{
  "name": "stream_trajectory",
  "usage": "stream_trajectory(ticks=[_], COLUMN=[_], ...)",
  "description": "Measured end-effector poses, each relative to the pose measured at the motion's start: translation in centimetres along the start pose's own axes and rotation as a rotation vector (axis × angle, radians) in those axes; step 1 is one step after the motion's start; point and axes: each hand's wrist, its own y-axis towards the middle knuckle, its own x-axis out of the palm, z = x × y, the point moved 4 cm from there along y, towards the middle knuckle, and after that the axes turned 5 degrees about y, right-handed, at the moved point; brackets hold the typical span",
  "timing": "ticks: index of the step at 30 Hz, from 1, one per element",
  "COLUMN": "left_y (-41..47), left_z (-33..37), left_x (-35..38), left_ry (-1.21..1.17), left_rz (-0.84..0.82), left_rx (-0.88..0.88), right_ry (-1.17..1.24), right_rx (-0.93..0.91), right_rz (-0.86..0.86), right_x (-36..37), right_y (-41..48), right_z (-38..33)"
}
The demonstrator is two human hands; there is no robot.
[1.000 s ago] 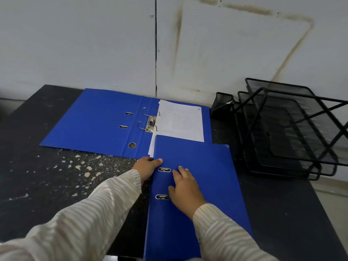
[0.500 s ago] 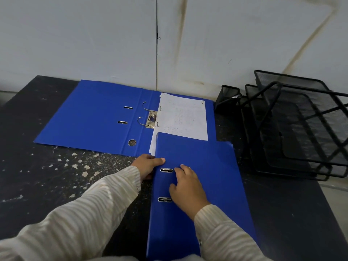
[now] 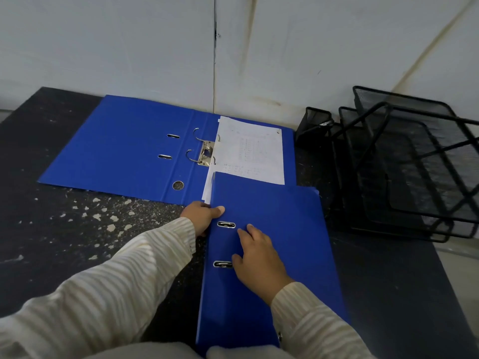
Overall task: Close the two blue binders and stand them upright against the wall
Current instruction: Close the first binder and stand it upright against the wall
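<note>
Nearest the viewer, a closed blue binder (image 3: 274, 255) lies flat on the dark table (image 3: 64, 242), its far corner overlapping the second binder. The person's right hand (image 3: 256, 257) rests on the cover, palm down with fingers spread beside the two metal-rimmed slots; it presses and grips nothing. The left hand (image 3: 202, 216) curls round the binder's left edge near the far corner, thumb lying on top of the cover, fingers hidden beneath or beside it. Both sleeves are pale and striped.

Beyond it, an open blue binder (image 3: 124, 149) lies spread flat, its back edge near or against the wall (image 3: 129, 47). Its ring mechanism (image 3: 204, 154) stands open, and white paper (image 3: 251, 154) lies on the right-hand half.

To the right, well apart from the hands, stands a black mesh tray rack (image 3: 414, 164) with a small mesh holder (image 3: 315, 123) just beside it.

Judged step: raising the closed binder. It would be done well by keeping the cover pressed shut with the right hand while the left tips the binder up along its edge, and by lifting it clear of the paper before carrying it to the wall.

Count: two blue binders, one closed and one open; two hands; one tray rack; one mesh holder.
</note>
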Motion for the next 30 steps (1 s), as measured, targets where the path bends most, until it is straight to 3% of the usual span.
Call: stream_trajectory(ticks=[4, 9, 18, 25, 30], left_y=[-1.4, -4.0, -3.8, -4.2, -4.4], left_z=[-0.7, -2.1, -2.6, -2.2, -2.3], left_x=[0.5, 2.1, 2.8, 2.9, 2.7], left_ry=[-0.054, -0.031, 0.122, 0.419, 0.315], left_rz=[0.091, 0.174, 0.306, 0.379, 0.372], left_rx=[0.082, 0.326, 0.26, 0.24, 0.249], right_ry=[-0.044, -0.057, -0.063, -0.075, -0.012], right_rx=[-0.02, -0.034, -0.039, -0.054, -0.069], right_rz=[-0.009, 0.02, -0.003, 0.024, 0.054], right_x=[1.2, 1.9, 1.9, 1.9, 1.2], right_y=[-2.0, -3.3, -3.3, -2.8, -2.0], right_z=[0.1, 0.1, 0.2, 0.2, 0.4])
